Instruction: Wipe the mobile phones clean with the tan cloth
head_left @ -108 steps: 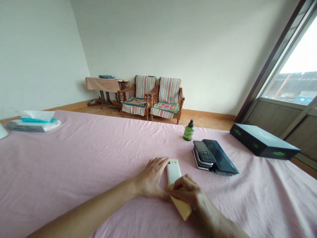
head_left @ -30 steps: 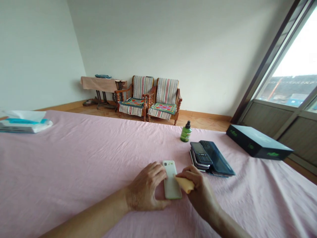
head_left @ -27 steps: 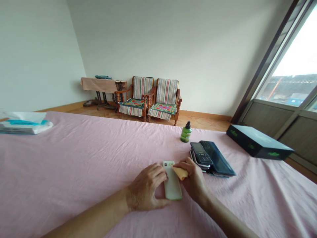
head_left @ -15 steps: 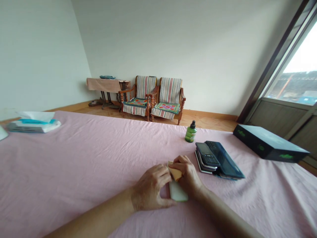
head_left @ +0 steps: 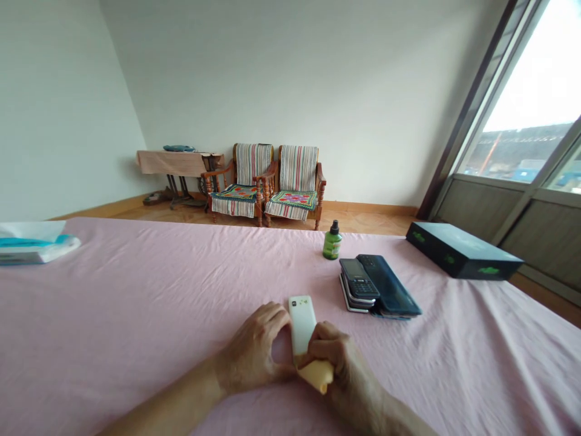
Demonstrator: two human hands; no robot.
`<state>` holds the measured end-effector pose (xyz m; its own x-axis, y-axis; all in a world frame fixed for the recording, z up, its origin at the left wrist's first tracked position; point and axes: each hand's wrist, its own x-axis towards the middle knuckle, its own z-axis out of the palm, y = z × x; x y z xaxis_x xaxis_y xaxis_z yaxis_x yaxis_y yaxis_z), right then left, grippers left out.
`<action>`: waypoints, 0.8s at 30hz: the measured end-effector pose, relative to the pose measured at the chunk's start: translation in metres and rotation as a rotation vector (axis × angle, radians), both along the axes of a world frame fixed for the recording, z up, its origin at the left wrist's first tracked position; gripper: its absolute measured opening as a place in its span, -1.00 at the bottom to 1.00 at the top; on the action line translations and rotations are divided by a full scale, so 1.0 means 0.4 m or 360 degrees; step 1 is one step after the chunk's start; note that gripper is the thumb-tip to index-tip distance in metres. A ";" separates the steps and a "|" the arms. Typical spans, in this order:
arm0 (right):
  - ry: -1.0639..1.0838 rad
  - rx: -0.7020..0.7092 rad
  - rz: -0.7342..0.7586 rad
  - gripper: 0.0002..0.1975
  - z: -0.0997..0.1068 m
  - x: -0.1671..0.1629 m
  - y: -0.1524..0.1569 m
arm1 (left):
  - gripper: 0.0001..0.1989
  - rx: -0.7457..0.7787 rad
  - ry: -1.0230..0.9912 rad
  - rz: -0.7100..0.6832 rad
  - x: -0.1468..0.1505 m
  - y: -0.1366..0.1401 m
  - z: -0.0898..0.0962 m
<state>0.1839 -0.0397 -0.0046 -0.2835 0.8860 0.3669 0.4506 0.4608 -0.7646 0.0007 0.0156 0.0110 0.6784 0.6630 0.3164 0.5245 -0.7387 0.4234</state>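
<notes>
One phone (head_left: pixel 301 318): seemingly we're wiping; another stroke needs steady bracing
Left hand (head_left: pixel 256 348): fingers, thumb spread
Right hand (head_left: pixel 340 363): pinching cloth (head_left: pixel 319 374)

No legible text, green marks (head_left: pixel 489 270) on black box (head_left: pixel 467 241) blurred, bottle label (head_left: pixel 334 248) too small

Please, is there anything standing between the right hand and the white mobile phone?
Yes: the folded yellow cloth, held in the right hand, at the near end of the white mobile phone. Nothing else visible stands between them.
</notes>
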 end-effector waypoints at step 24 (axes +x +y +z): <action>0.1397 -0.0680 0.0112 -0.87 0.021 0.006 0.035 | -0.14 -0.0159 -0.0266 0.0014 -0.006 0.000 -0.011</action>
